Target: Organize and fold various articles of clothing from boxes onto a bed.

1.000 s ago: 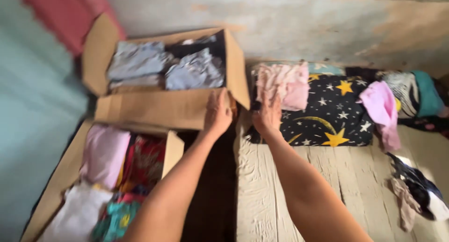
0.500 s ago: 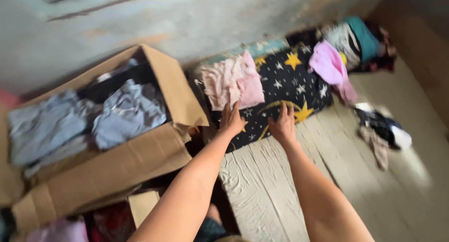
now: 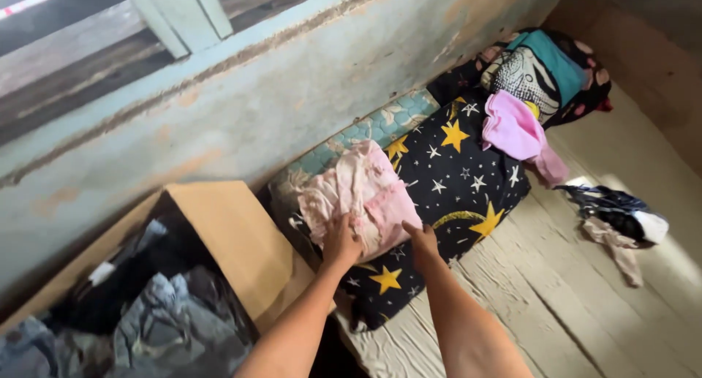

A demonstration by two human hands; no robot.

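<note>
A folded pale pink garment (image 3: 360, 195) lies on a black cloth with yellow stars (image 3: 453, 180) spread on the bed. My left hand (image 3: 340, 240) rests on the garment's near edge, fingers curled onto the fabric. My right hand (image 3: 423, 239) touches its near right corner, fingers together. Whether either hand grips the fabric is unclear. Both forearms reach in from the bottom of the view.
An open cardboard box (image 3: 227, 239) with grey and dark clothes (image 3: 157, 319) stands at the lower left. A bright pink cloth (image 3: 515, 129) and a patterned bundle (image 3: 545, 67) lie further along the bed. A dark and beige heap (image 3: 618, 221) sits right. A wall (image 3: 219, 107) runs behind.
The view has swung up and right, so the box now shows only partly. Both hands moved forward from the starry cloth's edge onto the pink garment.
</note>
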